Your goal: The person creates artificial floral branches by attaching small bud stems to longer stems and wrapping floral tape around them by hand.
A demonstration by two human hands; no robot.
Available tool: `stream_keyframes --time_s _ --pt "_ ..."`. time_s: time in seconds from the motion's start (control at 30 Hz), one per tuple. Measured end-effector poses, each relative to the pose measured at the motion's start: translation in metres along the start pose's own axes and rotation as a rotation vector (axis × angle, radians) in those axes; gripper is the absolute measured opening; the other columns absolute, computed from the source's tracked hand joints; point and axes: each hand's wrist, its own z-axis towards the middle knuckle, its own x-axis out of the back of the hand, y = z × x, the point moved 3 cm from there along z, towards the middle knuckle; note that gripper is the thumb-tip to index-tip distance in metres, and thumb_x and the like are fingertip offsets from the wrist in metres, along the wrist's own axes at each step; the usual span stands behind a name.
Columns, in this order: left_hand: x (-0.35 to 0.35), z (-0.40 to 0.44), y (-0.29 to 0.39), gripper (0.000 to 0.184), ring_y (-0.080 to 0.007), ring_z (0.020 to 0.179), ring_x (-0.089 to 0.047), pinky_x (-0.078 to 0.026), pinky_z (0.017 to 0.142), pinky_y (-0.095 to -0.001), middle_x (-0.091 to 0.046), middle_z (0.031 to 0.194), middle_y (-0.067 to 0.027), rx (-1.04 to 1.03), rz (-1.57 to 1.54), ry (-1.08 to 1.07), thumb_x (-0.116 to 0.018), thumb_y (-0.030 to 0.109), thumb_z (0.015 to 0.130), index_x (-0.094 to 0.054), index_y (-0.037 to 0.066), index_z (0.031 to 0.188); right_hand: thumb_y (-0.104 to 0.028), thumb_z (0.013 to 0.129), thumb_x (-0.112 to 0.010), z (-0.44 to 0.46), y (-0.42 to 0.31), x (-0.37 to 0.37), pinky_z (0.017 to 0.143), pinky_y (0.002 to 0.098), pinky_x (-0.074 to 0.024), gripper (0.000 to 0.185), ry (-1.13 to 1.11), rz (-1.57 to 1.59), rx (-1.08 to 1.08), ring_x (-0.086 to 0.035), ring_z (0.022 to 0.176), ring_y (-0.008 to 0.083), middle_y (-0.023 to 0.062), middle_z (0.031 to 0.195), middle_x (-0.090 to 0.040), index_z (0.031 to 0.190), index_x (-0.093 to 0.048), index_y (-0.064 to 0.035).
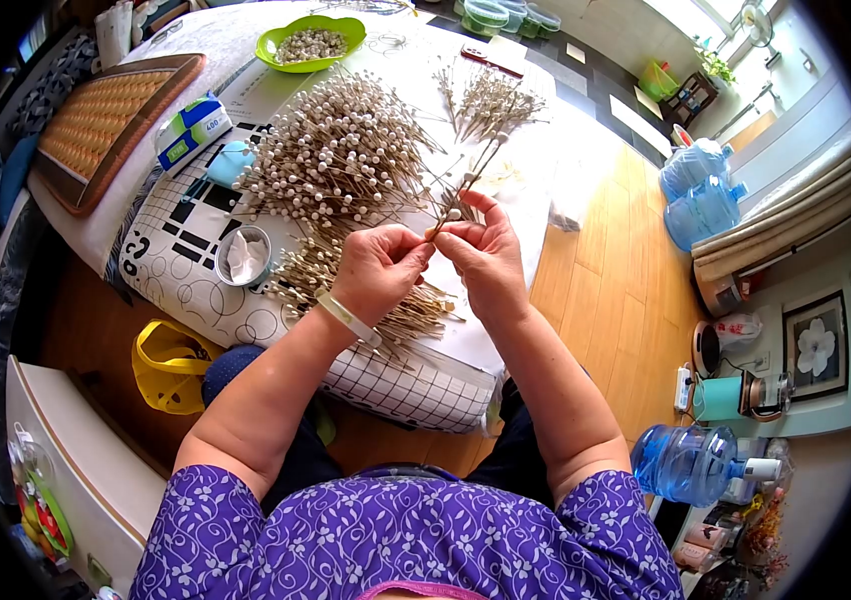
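Note:
Over the table's near right part, my left hand and my right hand meet with thumbs and forefingers pinched. A thin dark dried stem with a few small pale buds rises from between them, leaning up to the right. Its lower end is hidden by my fingers. Beyond my hands spreads a large heap of dried stems with whitish round heads. A smaller bundle of stems lies under my left wrist, and another loose bunch sits at the far right.
On the table are a green bowl of loose round heads, a tissue pack, a small tub with white material and a phone. A yellow bag stands on the floor left. Large water bottles stand right.

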Motion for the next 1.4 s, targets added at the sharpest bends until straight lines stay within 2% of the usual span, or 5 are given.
stream_keyframes --time_s 0.63,0.87,0.93,1.07,1.4 --pt "0.003 0.000 -0.005 0.018 -0.0107 0.058 -0.056 -0.052 0.055 -0.0233 -0.057 0.074 -0.0063 0.418 -0.590 -0.317 -0.051 0.016 0.088 -0.058 -0.001 0.087 0.003 0.076 -0.060 0.000 -0.001 0.001 0.061 0.0192 -0.0451 0.050 -0.130 0.132 0.057 -0.058 0.069 0.0107 0.0048 0.079 -0.059 0.120 -0.037 0.0005" --pt "0.007 0.002 -0.003 0.016 -0.0102 0.053 -0.056 -0.051 0.053 -0.0235 -0.058 0.069 -0.0055 0.357 -0.551 -0.247 -0.053 0.013 0.086 -0.058 -0.001 0.088 -0.007 0.078 -0.064 0.001 0.000 0.008 0.047 0.0149 -0.0345 0.014 -0.135 -0.046 -0.011 -0.047 0.057 0.0014 0.0005 0.074 -0.061 0.090 -0.061 -0.0007" --pt "0.011 0.004 -0.002 0.016 -0.0104 0.053 -0.056 -0.050 0.051 -0.0227 -0.058 0.069 -0.0060 0.352 -0.532 -0.218 -0.053 0.013 0.086 -0.059 -0.001 0.088 -0.006 0.078 -0.063 0.004 0.001 0.015 0.070 0.0219 -0.0469 0.012 -0.159 -0.086 -0.102 -0.057 0.075 0.0090 0.0054 0.081 -0.062 0.086 -0.060 0.0019" --pt "0.012 0.004 0.002 0.016 -0.0101 0.052 -0.056 -0.050 0.050 -0.0228 -0.058 0.067 -0.0057 0.338 -0.506 -0.213 -0.052 0.013 0.087 -0.060 -0.001 0.087 -0.011 0.080 -0.063 0.005 -0.001 0.013 0.044 0.0138 -0.0307 0.015 -0.236 -0.075 -0.088 -0.041 0.051 0.0001 -0.0025 0.068 -0.055 0.091 -0.059 -0.0019" --pt "0.021 0.003 0.010 0.014 -0.0074 0.047 -0.050 -0.050 0.049 -0.0234 -0.056 0.063 -0.0033 0.345 -0.470 -0.267 -0.052 0.013 0.087 -0.058 0.001 0.082 -0.017 0.080 -0.064 0.004 -0.001 0.014 0.046 0.0137 -0.0370 0.017 -0.362 -0.052 -0.276 -0.047 0.052 0.0028 -0.0019 0.066 -0.055 0.085 -0.056 -0.0032"
